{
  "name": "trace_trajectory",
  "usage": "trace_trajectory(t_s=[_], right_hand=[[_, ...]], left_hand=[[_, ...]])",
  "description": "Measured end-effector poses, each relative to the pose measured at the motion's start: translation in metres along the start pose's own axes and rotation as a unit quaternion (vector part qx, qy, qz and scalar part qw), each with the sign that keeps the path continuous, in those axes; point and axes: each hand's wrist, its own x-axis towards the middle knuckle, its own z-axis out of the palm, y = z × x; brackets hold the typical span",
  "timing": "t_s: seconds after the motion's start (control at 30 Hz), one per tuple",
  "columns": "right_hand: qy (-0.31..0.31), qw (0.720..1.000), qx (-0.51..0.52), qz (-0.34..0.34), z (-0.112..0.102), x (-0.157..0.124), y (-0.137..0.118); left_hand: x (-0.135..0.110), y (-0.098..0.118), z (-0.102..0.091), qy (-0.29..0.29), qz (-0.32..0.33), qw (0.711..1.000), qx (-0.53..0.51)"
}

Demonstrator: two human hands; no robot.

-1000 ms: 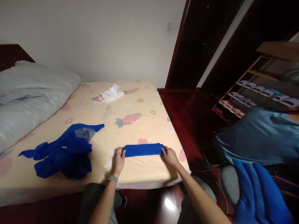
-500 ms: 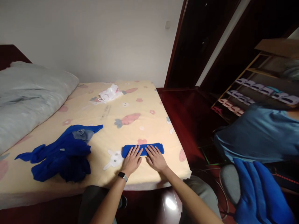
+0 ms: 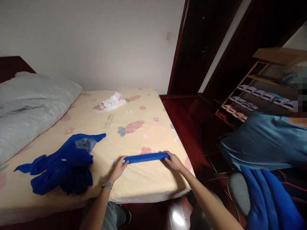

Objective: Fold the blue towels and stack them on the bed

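A blue cloth, folded into a narrow flat strip, is at the front right of the bed. My left hand grips its left end, with the thumb on the near side. At the right end, my right hand holds the cloth the same way, thumb in front and fingers behind. Whether the strip touches the sheet or is just lifted from it, I cannot tell. Left of my hands lies a crumpled blue garment with a grey patch of cloth on top.
The bed has a yellow patterned sheet. A white plastic bag sits towards the wall and a grey quilt at the left. On the right are a person in a blue-grey shirt, blue cloth and a shoe rack with slippers.
Both hands were lying flat on the folded cloth. They have moved outward to its two ends and closed on them, and the cloth now shows as a narrower strip.
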Motion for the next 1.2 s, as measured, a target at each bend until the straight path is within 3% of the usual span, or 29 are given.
trace_trajectory(t_s=[0.17,0.3,0.4,0.5,0.6,0.7,0.8,0.87,0.97,1.07,1.13,1.2], right_hand=[[0.034,0.965,0.214,0.149,-0.006,-0.037,0.000],[0.034,0.941,0.267,0.207,-0.010,-0.052,0.008],[0.033,0.946,0.272,0.176,-0.027,-0.042,0.011],[0.029,0.951,0.275,0.135,-0.053,-0.012,0.012],[0.116,0.950,0.268,0.112,-0.078,0.035,0.021],[0.228,0.939,0.238,0.101,-0.096,0.090,0.044],[0.263,0.947,0.145,0.116,-0.097,0.131,0.075],[0.264,0.955,0.036,0.129,-0.087,0.144,0.093],[0.261,0.948,-0.118,0.139,-0.064,0.138,0.107],[0.266,0.939,-0.178,0.129,-0.051,0.103,0.105],[0.280,0.937,-0.183,0.104,-0.051,0.057,0.102],[0.276,0.940,-0.181,0.090,-0.053,-0.005,0.103]], left_hand=[[-0.036,0.010,0.024,0.057,-0.133,0.968,-0.204],[-0.034,0.023,0.050,0.080,-0.165,0.959,-0.217],[0.003,0.039,0.062,0.083,-0.128,0.966,-0.208],[0.057,0.057,0.068,0.077,-0.131,0.952,-0.266],[0.115,0.068,0.073,0.048,-0.117,0.942,-0.311],[0.169,0.069,0.084,0.055,-0.065,0.956,-0.281],[0.211,0.061,0.106,0.091,-0.034,0.972,-0.213],[0.224,0.056,0.124,0.107,-0.039,0.976,-0.187],[0.212,0.052,0.149,0.176,-0.025,0.978,-0.109],[0.162,0.050,0.156,0.258,0.030,0.965,0.045],[0.110,0.044,0.146,0.233,0.062,0.961,0.136],[0.049,0.031,0.124,0.162,0.085,0.958,0.222]])
